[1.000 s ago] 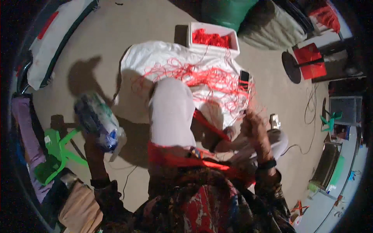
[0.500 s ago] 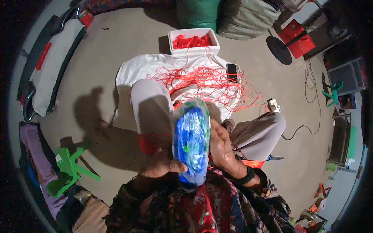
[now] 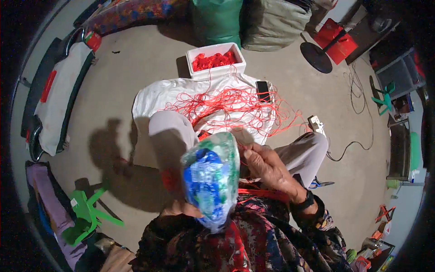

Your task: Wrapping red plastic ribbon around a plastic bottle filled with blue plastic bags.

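Observation:
An oblong blue-and-green bundle [image 3: 209, 181] wrapped in shiny clear plastic is held up in front of my body, its top tilted toward the far side. My left hand [image 3: 181, 209] grips its lower left side, the thumb on the near face and the other fingers hidden behind. Just right of the bundle's upper part, my right hand [image 3: 267, 165] is closed in a pinch. Whatever sits between those fingertips is too small to make out. Beyond my knees, a loose tangle of thin red cord [image 3: 222, 104] spreads over a white cloth [image 3: 147, 97].
A white foam box [image 3: 217, 71] with red material in it stands past the cloth. A black phone [image 3: 263, 91] lies at the cloth's right. Blue-handled scissors [image 3: 322, 184] rest by my right knee, near a white power strip [image 3: 316, 124]. A green stool [image 3: 88, 215] is at left.
My right hand has come away from the bundle's side, to the right. The bundle has turned and shifted left and nearer in my left hand, showing more of its broad face.

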Demonstrator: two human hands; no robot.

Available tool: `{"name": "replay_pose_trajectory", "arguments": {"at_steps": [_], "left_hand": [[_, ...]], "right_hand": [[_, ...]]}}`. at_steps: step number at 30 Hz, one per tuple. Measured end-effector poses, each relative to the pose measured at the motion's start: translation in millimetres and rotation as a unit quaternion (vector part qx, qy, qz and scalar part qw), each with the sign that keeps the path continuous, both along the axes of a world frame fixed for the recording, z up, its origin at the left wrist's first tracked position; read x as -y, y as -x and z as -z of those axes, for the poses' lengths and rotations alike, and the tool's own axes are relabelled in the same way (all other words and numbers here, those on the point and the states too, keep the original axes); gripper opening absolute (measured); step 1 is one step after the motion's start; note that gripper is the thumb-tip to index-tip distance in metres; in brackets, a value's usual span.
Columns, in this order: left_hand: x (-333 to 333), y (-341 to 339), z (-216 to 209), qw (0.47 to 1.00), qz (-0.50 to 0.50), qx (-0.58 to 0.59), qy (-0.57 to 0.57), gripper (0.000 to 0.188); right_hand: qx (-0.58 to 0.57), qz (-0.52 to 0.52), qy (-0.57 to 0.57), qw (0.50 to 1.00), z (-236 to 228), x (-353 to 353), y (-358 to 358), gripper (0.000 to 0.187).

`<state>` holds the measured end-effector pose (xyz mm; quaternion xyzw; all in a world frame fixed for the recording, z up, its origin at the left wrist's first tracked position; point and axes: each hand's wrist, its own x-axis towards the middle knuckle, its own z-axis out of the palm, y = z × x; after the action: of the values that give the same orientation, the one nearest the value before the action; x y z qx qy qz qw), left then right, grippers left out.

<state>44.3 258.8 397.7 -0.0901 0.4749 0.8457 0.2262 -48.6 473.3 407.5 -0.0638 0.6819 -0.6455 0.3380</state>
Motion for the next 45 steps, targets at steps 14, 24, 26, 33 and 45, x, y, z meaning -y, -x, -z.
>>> {"name": "replay_pose_trajectory", "arguments": {"at_steps": [14,24,26,33,45], "left_hand": [[7.4,28.0,-18.4,0.936,0.169,-0.306,0.03,0.118],[10.5,6.9,-42.8,0.858,0.235,-0.402,0.217,0.109],[13.7,6.5,-52.6,0.848,0.237,-0.41,0.238,0.105],[20.6,10.8,-56.1,0.818,0.261,-0.415,0.299,0.096],[23.9,28.0,-41.9,0.908,0.269,-0.277,0.161,0.085]], "right_hand": [[-0.175,-0.315,0.091,0.928,-12.7,-27.1,40.7,0.099],[-0.243,-0.301,-0.071,0.92,-52.8,-23.6,4.3,0.024],[-0.214,-0.31,-0.077,0.923,-50.7,-33.8,2.9,0.02],[-0.101,-0.206,-0.008,0.973,-29.1,-54.3,-8.3,0.019],[0.138,-0.158,-0.252,0.945,1.0,-71.2,-35.9,0.033]]}}
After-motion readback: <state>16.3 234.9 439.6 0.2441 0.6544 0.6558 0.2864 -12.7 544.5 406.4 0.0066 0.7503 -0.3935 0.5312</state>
